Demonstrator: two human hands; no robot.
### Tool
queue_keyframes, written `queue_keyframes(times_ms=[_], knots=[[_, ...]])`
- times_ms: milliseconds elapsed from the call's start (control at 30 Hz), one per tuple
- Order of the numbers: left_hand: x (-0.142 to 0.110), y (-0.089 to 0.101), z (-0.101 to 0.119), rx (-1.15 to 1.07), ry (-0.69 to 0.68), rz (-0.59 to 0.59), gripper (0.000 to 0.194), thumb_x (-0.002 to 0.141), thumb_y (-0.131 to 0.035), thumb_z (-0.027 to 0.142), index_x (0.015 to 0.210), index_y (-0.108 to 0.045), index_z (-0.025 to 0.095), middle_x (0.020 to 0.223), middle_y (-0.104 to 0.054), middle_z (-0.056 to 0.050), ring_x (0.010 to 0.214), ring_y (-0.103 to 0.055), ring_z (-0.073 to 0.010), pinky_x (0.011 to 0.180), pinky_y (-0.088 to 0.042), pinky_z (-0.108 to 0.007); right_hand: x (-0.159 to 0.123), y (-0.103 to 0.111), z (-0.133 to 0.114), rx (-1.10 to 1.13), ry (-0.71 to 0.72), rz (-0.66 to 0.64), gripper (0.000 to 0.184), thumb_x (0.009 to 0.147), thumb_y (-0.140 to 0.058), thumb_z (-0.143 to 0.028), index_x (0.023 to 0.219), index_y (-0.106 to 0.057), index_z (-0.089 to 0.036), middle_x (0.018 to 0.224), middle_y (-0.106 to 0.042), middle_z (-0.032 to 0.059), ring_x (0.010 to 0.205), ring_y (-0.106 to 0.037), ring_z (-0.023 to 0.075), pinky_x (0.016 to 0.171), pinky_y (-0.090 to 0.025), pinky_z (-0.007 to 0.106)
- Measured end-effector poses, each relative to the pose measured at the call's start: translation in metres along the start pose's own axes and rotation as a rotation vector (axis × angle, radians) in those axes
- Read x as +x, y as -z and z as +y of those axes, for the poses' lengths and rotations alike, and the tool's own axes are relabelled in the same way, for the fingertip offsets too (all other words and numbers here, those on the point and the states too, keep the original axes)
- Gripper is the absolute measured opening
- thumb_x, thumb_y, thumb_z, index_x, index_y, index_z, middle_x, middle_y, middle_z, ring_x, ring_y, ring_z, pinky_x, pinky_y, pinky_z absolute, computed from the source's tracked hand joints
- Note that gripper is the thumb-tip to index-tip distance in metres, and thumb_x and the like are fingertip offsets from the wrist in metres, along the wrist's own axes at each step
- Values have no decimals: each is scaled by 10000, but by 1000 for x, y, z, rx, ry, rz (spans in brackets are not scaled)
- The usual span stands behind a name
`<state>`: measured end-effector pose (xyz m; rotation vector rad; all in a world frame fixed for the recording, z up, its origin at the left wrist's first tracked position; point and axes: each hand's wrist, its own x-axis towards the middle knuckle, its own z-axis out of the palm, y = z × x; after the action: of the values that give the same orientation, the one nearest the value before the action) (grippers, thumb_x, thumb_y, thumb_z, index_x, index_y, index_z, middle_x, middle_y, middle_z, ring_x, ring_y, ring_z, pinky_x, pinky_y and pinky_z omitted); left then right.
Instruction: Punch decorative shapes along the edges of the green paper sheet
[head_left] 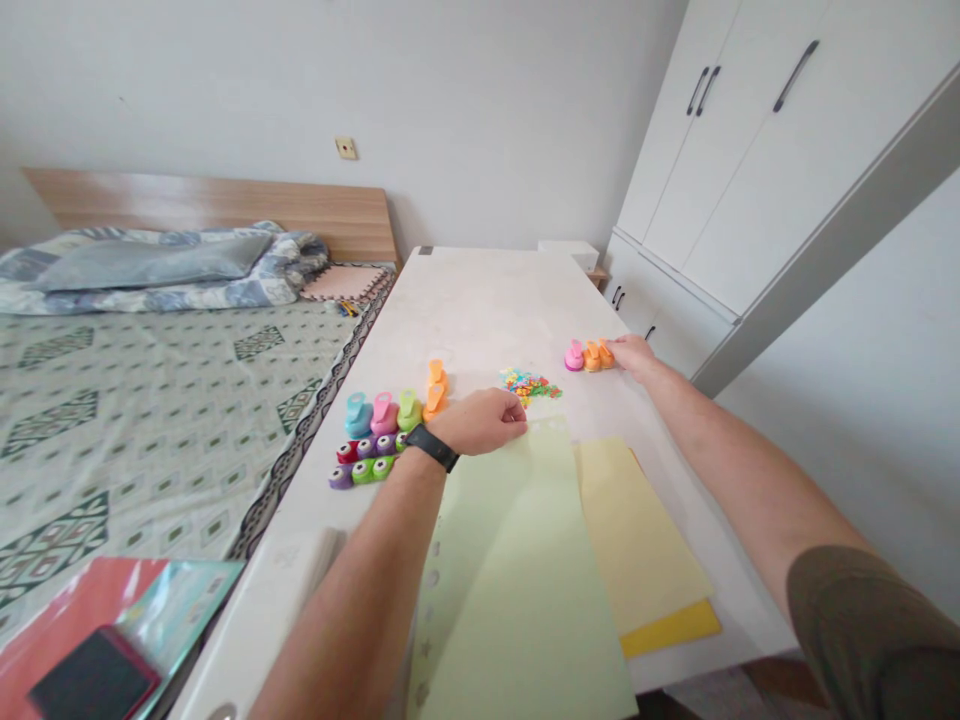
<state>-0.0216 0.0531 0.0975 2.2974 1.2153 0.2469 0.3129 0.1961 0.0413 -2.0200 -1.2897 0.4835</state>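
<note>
My left hand [487, 420], with a dark band on its wrist, is closed in a pinch at the far edge of a pale green sheet of paper [525, 570]. Punched holes run along the sheet's left side and far edge. Farther right, my right hand [632, 355] has its fingers closed on an orange craft punch [606, 354]. That punch stands in a row with another orange punch [592, 356] and a pink punch [574, 356]. Small colourful paper cutouts [529, 384] lie in a pile just beyond my left hand.
Left of my left hand stand several craft punches, including a blue one [358, 414]. Cream paper [637, 530] overlaps a yellow sheet [671, 630] at right. A bed [180, 420] borders the white table [495, 300]; a phone [94, 675] lies at lower left.
</note>
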Motion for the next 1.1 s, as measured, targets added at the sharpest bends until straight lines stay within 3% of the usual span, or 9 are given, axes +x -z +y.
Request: queue_keyframes(times_ms=[100,200,367,467,567,700,833,967,1100], knots=[[2,-4,-1,13,-22,3,212,832,-569,351,818,-685,175,766,-699,-29,666,-592,-143,579,-369,-243,-9,-1,-24,-17,91,60,172,844,-649,-331,871,-644,-162,878,-665,97,765,-575,176,649,-423,280],[4,-9,-2,28,-20,12,197,822,-582,333,834,-695,173,794,-716,-39,685,-608,-148,590,-384,-245,-30,-15,-65,9,248,14,229,842,-657,-393,964,-646,-200,962,-674,56,819,-586,152,712,-437,252],[6,-15,0,68,-3,-16,192,809,-584,314,851,-713,179,824,-738,-49,712,-629,-162,601,-402,-258,-93,-61,-147,5,683,-412,347,850,-655,-479,1006,-666,-169,957,-706,56,797,-595,145,731,-435,249],[6,-18,0,68,-29,-25,191,804,-587,298,855,-728,178,844,-744,-57,726,-641,-173,621,-426,-269,-127,-97,-185,-162,701,-575,385,826,-686,-519,974,-691,-164,931,-730,67,799,-620,173,709,-433,260],[6,-22,-3,63,-34,-24,209,805,-588,308,886,-727,174,862,-743,-67,723,-644,-183,625,-444,-274,-145,-133,-208,-228,665,-615,407,764,-741,-553,827,-711,-151,853,-737,108,819,-651,232,710,-442,294],[5,-24,-15,115,-8,-1,214,806,-584,304,904,-716,167,913,-739,-80,739,-640,-187,654,-453,-281,-150,-166,-216,-249,604,-623,374,702,-804,-509,770,-707,-154,830,-736,125,853,-665,263,724,-460,316],[6,-23,-25,124,20,-21,202,786,-601,296,874,-724,162,869,-738,-80,701,-624,-186,635,-440,-286,-151,-178,-209,-180,563,-648,276,696,-814,-385,820,-699,-166,775,-726,55,756,-645,190,658,-449,262],[6,-20,-24,101,3,-44,205,777,-616,295,883,-732,164,868,-744,-72,709,-628,-181,635,-437,-276,-146,-174,-198,-36,540,-619,238,742,-762,-323,888,-676,-157,815,-723,31,703,-612,138,623,-436,231],[4,-12,-20,71,-23,-64,209,796,-597,291,881,-744,169,880,-749,-64,747,-643,-176,655,-437,-262,-135,-147,-183,128,533,-520,169,828,-671,-313,900,-623,-168,897,-720,33,758,-621,120,668,-457,224]])
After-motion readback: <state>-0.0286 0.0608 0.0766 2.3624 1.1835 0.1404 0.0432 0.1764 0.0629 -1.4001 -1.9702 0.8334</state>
